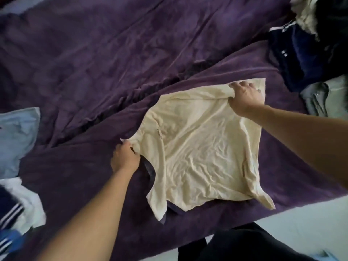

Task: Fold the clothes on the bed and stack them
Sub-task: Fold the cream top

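Both hands clench the cream T-shirt (199, 147) mid-bed on the purple cover (94, 63), left hand (125, 157) near-left edge, right hand (244, 98) far corner; pull taut and flatten wrinkles before folding.

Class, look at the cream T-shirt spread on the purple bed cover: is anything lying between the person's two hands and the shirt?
Nothing visible does. The left hand and right hand each already grip an edge of the cream T-shirt. The light blue garment and the dark clothes pile lie off to the sides.
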`<state>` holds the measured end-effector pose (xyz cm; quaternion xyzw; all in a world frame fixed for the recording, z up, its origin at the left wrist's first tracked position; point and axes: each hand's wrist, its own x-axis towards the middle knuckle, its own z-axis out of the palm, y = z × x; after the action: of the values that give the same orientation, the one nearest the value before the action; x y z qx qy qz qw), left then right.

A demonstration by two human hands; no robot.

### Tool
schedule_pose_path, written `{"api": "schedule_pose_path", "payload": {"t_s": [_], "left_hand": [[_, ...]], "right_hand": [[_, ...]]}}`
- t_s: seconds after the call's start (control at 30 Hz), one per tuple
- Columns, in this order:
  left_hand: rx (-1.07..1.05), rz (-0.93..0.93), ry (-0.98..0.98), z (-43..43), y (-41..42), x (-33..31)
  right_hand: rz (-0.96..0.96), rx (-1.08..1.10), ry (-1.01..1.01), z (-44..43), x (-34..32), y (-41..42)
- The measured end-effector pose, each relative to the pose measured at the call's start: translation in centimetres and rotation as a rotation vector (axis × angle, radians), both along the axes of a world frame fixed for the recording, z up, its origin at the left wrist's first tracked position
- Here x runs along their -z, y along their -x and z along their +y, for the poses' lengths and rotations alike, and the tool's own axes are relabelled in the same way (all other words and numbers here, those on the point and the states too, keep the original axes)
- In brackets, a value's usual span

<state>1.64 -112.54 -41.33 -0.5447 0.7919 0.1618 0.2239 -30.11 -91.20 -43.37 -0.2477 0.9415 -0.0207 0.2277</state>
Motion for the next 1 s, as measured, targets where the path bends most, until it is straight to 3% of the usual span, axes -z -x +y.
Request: {"api": "schedule_pose_path", "payload": {"t_s": [0.17, 0.33, 0.5, 0.6, 0.7, 0.87, 1.0], "left_hand": [[-0.224, 0.106, -0.057, -1.4, -2.4, 4.5], [-0.635, 0.422, -0.053, -3.8, -1.3, 10.2], [-0.522, 0.521, 0.303, -9.7, 1.0, 11.4], [-0.577, 0.558, 0.403, -14.6, 1.4, 10.4], [-0.568, 0.521, 0.350, -14.8, 0.6, 9.5], [-0.250, 0.343, 0.120, -3.7, -5.0, 8.8], [-0.374, 0.018, -0.073, 5.8, -11.4, 8.6]], "right_hand": [[-0.150, -0.186, 0.063, -4.5, 4.0, -4.8], [-0.069, -0.230, 0.136, -8.6, 9.5, -4.5], [-0.170, -0.208, 0.107, -10.3, 12.5, -3.7], [-0.176, -0.222, 0.065, -10.0, 12.4, -3.8], [-0.125, -0.229, 0.076, -8.5, 11.0, -5.3], [-0.130, -0.207, 0.163, -2.0, 8.4, -11.8], [-0.248, -0.251, -0.041, 7.7, 8.2, -17.5]]}}
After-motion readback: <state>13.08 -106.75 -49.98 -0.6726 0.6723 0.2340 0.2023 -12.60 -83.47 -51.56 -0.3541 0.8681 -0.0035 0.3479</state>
